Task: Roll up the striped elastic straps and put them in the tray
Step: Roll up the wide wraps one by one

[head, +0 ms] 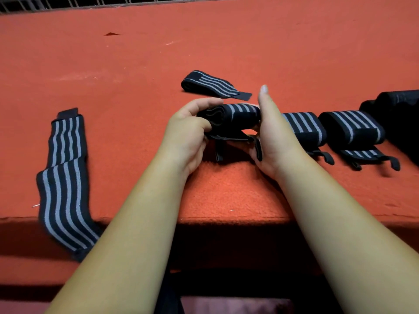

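A half-rolled black elastic strap with grey stripes (235,116) is held just above the orange felt tabletop (226,189), near its front edge. The left hand (192,132) grips the roll's left end, fingers (204,126) curled round it. The right hand (272,137) cups the right end, thumb straight up; its other fingers are mostly hidden behind the roll. Thin black loops (229,141) hang beneath.

Just to the right lie two finished striped rolls (303,128) (353,129), then a dark heap (399,114). A folded striped strap (213,85) lies behind, and a long unrolled striped strap (63,173) drapes over the edge at left.
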